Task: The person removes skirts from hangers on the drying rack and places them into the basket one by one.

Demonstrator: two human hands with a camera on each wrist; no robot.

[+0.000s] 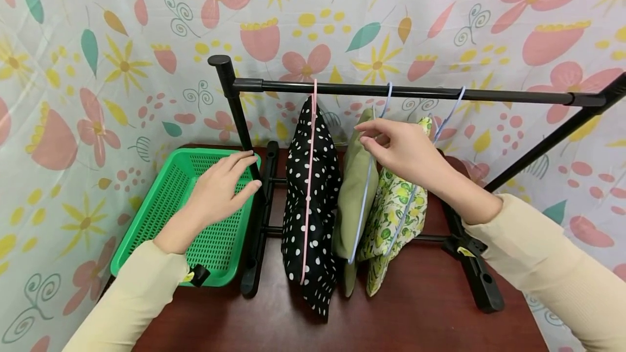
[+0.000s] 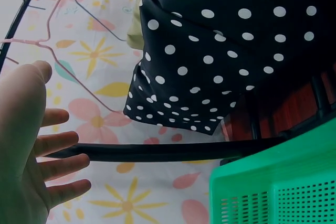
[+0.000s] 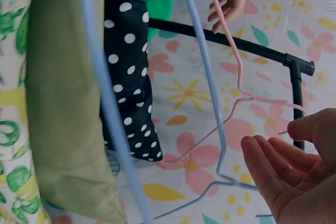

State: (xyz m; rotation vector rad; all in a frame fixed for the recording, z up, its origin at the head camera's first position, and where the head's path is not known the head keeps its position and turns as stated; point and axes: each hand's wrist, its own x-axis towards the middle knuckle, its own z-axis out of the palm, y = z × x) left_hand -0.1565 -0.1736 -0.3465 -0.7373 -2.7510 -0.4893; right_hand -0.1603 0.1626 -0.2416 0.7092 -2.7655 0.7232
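Note:
My left hand [image 1: 218,192] hovers with relaxed fingers over the right side of a green plastic basket [image 1: 168,216], beside the rack's left upright. In the left wrist view its fingers are spread with nothing in them. My right hand [image 1: 401,148] is beside the neck of a blue hanger [image 3: 212,103], thumb and fingers apart and holding nothing. That hanger carries an olive green pillow-like cloth piece [image 1: 357,200]. To its left, a black polka-dot one [image 1: 320,194] hangs on a pink hanger [image 1: 310,178]. To its right, a lemon-print one [image 1: 398,205] hangs on another blue hanger [image 1: 452,110].
The black rack's top bar [image 1: 415,91] runs across the scene, with an upright at each end. Its feet [image 1: 481,281] stand on a dark red-brown table [image 1: 381,325]. Behind hangs a floral curtain [image 1: 313,26]. The basket sits left of the rack.

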